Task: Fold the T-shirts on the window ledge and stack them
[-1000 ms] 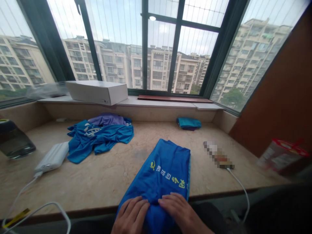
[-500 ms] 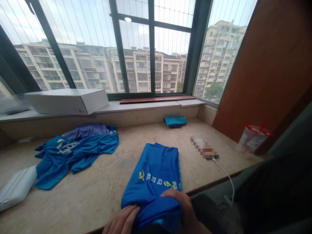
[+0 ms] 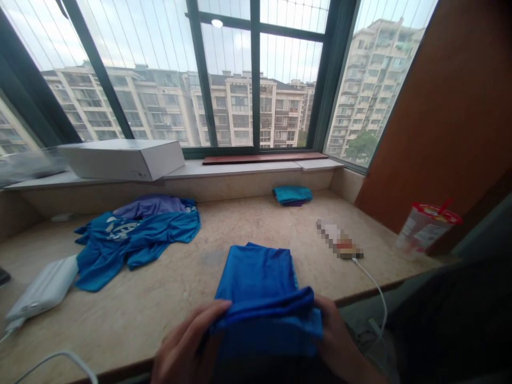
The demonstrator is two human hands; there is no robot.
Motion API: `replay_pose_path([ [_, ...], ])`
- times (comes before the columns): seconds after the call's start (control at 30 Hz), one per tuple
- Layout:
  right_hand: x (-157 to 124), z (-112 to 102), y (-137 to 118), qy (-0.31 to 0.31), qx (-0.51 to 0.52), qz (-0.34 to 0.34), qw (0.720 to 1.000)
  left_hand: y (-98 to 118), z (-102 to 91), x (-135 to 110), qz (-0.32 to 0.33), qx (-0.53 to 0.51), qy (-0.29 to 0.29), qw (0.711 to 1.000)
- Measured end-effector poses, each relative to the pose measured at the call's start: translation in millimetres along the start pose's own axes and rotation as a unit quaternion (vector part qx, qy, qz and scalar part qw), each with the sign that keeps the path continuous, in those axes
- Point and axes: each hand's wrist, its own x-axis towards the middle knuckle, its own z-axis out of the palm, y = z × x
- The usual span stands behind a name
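A blue garment (image 3: pixel 260 272), folded into a long panel, lies on the stone ledge (image 3: pixel 168 298) with its near end lifted and doubled over toward the window. My left hand (image 3: pixel 196 336) grips the left side of that raised fold, thumb side toward the cloth. At the right side, my right hand (image 3: pixel 336 336) holds the other end of the fold, its fingers partly hidden behind the fabric. The yellow and white print is covered by the doubled cloth.
Left lie a crumpled blue shirt (image 3: pixel 140 234), a purple cloth (image 3: pixel 148 205) and a white power bank (image 3: pixel 44 288). A small folded teal cloth (image 3: pixel 292 194) sits at the back. Right are a blurred-out device (image 3: pixel 340 240) on a cable and a lidded cup (image 3: pixel 428 229). A white box (image 3: pixel 124 160) rests on the sill.
Both hands have raised the near end of the garment and brought it forward over the panel, hiding the print. The view has shifted slightly left and down.
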Motion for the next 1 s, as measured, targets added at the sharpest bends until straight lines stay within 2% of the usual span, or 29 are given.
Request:
replay_pose_path([
  [0.07, 24, -9, -1, 0.012, -0.009, 0.044, 0.999, -4, 12.4, 45, -0.064, -0.024, -0.067, 0.995],
  [0.13, 52, -17, 7, 0.004, -0.039, 0.061, 0.997, -19, 30.7, 84, -0.142, -0.037, -0.131, 0.98],
  [0.2, 78, -22, 19, 0.001, -0.109, 0.069, 0.992, -39, 50.4, 109, -0.17, -0.018, -0.15, 0.974],
  [0.27, 95, -25, 30, 0.036, -0.245, 0.06, 0.967, -56, 66.7, 118, -0.151, 0.04, -0.144, 0.977],
  [0.33, 99, -27, 37, 0.086, -0.385, 0.01, 0.919, -65, 75.5, 116, -0.081, 0.078, -0.175, 0.978],
  [0.4, 90, -29, 36, 0.082, -0.453, -0.071, 0.885, -65, 75.0, 106, 0.008, 0.078, -0.252, 0.965],
  [0.43, 82, -31, 34, 0.041, -0.458, -0.108, 0.881, -62, 71.5, 99, 0.044, 0.071, -0.294, 0.952],
  [0.5, 61, -36, 29, -0.096, -0.448, -0.15, 0.876, -55, 60.0, 83, 0.087, 0.056, -0.351, 0.931],
  [0.57, 40, -41, 28, -0.224, -0.442, -0.152, 0.855, -48, 46.3, 67, 0.095, 0.038, -0.372, 0.922],
  [0.6, 30, -43, 29, -0.263, -0.445, -0.149, 0.843, -47, 40.1, 58, 0.094, 0.029, -0.379, 0.92],
  [0.67, 16, -48, 38, -0.286, -0.458, -0.152, 0.828, -48, 32.0, 42, 0.101, 0.019, -0.4, 0.911],
  [0.73, 8, -53, 50, -0.274, -0.467, -0.173, 0.823, -53, 30.1, 27, 0.129, 0.032, -0.411, 0.902],
  [0.83, 5, -62, 64, -0.255, -0.432, -0.215, 0.838, -54, 32.1, 11, 0.209, 0.052, -0.368, 0.904],
  [0.9, 5, -68, 65, -0.237, -0.375, -0.213, 0.87, -49, 30.5, 6, 0.245, 0.031, -0.342, 0.906],
  [0.93, 5, -70, 63, -0.221, -0.342, -0.2, 0.891, -45, 28.5, 7, 0.244, 0.009, -0.339, 0.909],
  [1.0, 9, -69, 55, -0.166, -0.283, -0.149, 0.933, -37, 25.0, 13, 0.187, -0.034, -0.333, 0.924],
])
